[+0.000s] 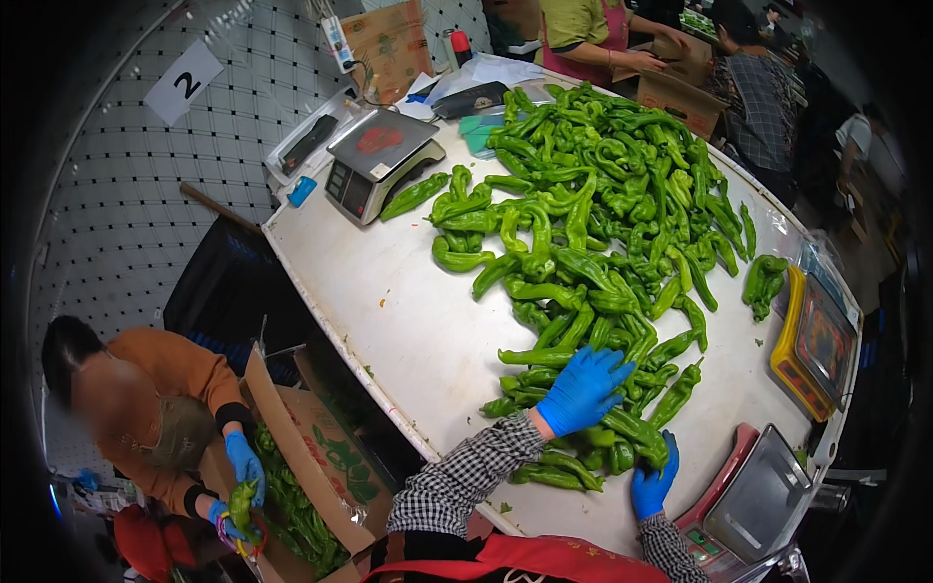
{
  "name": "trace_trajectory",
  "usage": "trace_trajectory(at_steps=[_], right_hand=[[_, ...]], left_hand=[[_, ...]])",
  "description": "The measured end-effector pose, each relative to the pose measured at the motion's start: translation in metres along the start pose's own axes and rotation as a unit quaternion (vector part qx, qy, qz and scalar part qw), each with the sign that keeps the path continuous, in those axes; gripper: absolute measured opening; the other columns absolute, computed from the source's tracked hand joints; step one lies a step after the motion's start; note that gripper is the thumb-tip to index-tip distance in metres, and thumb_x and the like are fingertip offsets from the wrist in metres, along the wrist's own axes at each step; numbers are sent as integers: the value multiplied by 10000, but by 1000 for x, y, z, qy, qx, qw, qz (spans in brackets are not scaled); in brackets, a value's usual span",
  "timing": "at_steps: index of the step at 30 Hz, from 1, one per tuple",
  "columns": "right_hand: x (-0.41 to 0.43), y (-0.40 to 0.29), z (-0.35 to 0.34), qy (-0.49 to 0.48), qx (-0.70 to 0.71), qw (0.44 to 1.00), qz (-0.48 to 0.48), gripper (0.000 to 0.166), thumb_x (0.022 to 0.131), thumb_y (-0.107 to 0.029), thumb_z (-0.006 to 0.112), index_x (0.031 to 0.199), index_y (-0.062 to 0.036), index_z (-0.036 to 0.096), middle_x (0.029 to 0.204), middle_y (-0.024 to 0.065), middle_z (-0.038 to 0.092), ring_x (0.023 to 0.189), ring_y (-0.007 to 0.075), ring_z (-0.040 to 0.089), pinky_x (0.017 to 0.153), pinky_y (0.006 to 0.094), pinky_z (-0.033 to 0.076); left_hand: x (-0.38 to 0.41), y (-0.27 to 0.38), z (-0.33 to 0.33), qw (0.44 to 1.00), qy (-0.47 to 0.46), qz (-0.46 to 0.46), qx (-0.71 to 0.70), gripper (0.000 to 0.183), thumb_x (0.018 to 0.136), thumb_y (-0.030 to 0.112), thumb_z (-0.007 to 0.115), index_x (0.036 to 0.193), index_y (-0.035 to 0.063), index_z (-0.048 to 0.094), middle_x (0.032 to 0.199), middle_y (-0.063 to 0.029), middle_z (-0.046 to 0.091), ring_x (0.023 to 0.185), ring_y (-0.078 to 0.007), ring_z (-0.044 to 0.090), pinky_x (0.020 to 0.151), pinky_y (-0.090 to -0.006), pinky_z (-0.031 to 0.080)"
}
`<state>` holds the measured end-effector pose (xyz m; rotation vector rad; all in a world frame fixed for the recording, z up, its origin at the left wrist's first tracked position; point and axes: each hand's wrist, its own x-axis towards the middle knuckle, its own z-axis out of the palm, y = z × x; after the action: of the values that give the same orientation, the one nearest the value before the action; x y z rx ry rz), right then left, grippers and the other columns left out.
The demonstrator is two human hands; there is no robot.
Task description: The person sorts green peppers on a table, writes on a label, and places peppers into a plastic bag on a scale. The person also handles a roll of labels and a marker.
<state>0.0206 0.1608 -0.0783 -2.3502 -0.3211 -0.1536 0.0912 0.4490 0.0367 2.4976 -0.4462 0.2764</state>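
Note:
A large heap of long green peppers (605, 175) covers the middle of a white table (350, 284) and reaches down to my hands. My left hand (587, 390), in a blue glove, lies palm down on the near part of the heap with its fingers spread; whether it grips a pepper underneath is hidden. To its right my right hand (656, 477), also blue-gloved, is beside a wrinkled green pepper (641, 435), whose tip touches or overlaps the fingers. Several more peppers lie between and below my hands.
Digital scales stand at the table's far left (383, 160), right (813, 342) and near right (758, 495). At the lower left, a co-worker in blue gloves (244, 466) holds a pepper over a cardboard box (313, 466) of peppers. Other people and boxes are beyond the table.

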Motion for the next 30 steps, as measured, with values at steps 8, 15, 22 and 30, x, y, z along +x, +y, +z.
trace_trajectory(at_steps=[8,15,22,30], right_hand=[[-14,23,18,22,189,981,49,594,854,71,517,1435,83,391,1459,205,460,1358,314,438,1149,393,313],[-16,34,23,-25,165,986,24,543,884,91,513,1417,80,409,1385,196,513,1271,296,509,1086,396,385],[-18,58,30,0,272,962,24,530,848,92,505,1375,95,444,1316,183,546,1180,288,548,1049,390,424],[-16,63,32,-9,254,967,1,491,888,48,536,1366,106,443,1311,199,560,1175,285,558,1057,393,420]], left_hand=[[-29,6,12,991,-50,-89,85,586,870,320,656,1390,82,530,1443,-179,484,1395,-372,377,1180,-592,186],[-62,4,56,989,46,-112,87,672,796,232,635,1419,23,494,1478,-178,451,1477,-390,242,1222,-604,69],[-64,15,58,988,13,-122,96,815,777,416,728,1456,58,452,1508,-137,440,1496,-387,198,1219,-604,56],[-92,37,61,988,12,-150,46,706,786,352,734,1406,88,523,1528,-188,386,1450,-400,291,1178,-581,213]])
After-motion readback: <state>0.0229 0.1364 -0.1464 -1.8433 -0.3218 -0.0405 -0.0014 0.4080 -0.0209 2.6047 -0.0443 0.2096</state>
